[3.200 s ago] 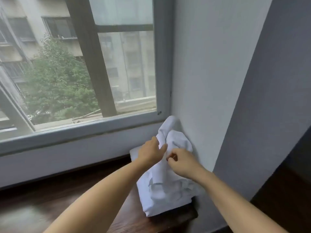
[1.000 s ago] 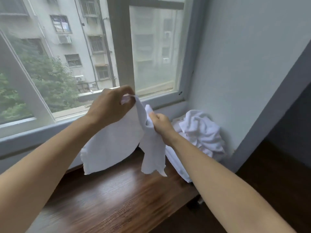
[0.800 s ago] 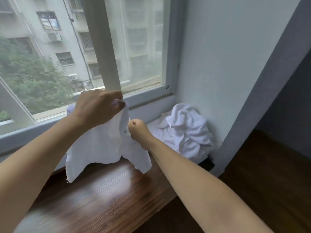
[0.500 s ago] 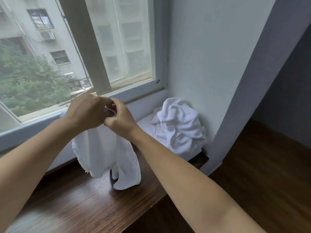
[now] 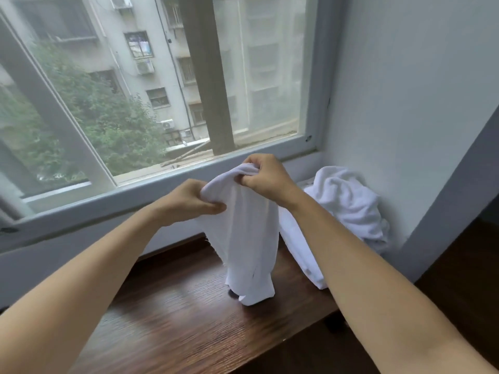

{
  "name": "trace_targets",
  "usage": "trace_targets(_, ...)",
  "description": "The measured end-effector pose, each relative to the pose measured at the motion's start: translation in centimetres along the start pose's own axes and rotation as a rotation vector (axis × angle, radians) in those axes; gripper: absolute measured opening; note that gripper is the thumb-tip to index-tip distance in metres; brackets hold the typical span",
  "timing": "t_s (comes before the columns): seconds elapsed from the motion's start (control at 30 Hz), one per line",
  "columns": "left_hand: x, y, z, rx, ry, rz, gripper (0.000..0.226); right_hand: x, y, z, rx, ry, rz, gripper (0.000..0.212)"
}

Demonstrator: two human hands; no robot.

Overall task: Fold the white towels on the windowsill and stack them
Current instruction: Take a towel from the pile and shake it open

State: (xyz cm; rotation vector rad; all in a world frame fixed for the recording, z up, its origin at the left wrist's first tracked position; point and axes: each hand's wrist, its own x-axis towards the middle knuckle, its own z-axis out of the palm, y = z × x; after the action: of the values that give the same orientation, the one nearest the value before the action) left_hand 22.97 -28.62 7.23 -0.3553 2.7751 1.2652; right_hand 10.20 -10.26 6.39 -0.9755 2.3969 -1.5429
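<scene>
Head view, near to far: dark polished wooden windowsill [image 5: 189, 319], limp white cloth towel [image 5: 248, 238] hanging just touching it, left hand [image 5: 189, 202] and right hand [image 5: 266, 175] pinched on its top edge, best spread apart to corners; crumpled white towel heap [image 5: 348, 206] beyond.

left hand [image 5: 189, 202] and right hand [image 5: 266, 176] pinching top edge of white towel [image 5: 249, 238], towel hanging, bottom touching wooden windowsill [image 5: 175, 319], crumpled towel pile [image 5: 348, 206] in right corner

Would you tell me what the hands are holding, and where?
Both hands, left and right, pinch one white towel along its bunched top edge.
</scene>
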Motion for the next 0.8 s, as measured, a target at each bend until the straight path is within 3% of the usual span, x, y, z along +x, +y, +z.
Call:
trace_targets(0.07, -0.1, -0.5, -0.3, -0.005, 0.137, 0.036, 0.022, 0.2, -1.0, -0.5, -0.133, -0.086, 0.013, 0.005)
trace_targets(0.13, 0.1, 0.1, -0.6, 0.089, 0.272, 0.101, 0.025, 0.1, -2.6, -0.5, -0.276, -0.242, -0.002, 0.013)
trace_targets(0.2, 0.2, 1.4, -0.5, 0.161, 0.320, 0.197, 0.023, -0.2, -4.4, 0.2, -0.208, -0.338, -0.040, 0.024)
trace_targets(0.3, 0.0, 2.9, -0.2, 0.241, 0.442, 0.299, 0.039, -0.3, -6.5, 1.1, -0.032, -0.304, -0.035, 0.025)
trace_targets(0.4, -0.9, 2.9, -0.1, 0.040, 0.574, 0.334, 0.053, 0.0, -7.1, 1.5, -0.049, -0.237, -0.016, 0.019)
trace_targets(0.53, -2.4, 0.2, 1.2, -0.033, 0.501, 0.300, 0.044, 0.3, -7.5, 1.8, -0.023, -0.143, -0.034, 0.008)
trace_targets(0.6, -3.1, -2.0, 1.5, -0.037, 0.458, 0.248, 0.026, 0.4, -7.5, 1.9, -0.077, -0.153, -0.053, 0.008)
trace_targets(0.67, -3.8, -4.7, 1.4, 0.065, 0.399, 0.171, 0.015, 0.5, -7.4, 1.9, -0.165, -0.123, -0.074, 0.010)
trace_targets(0.8, -5.3, -9.4, 0.7, 0.346, 0.326, -0.033, 0.025, 1.2, -7.5, 1.1, -0.357, -0.092, -0.074, 0.008)
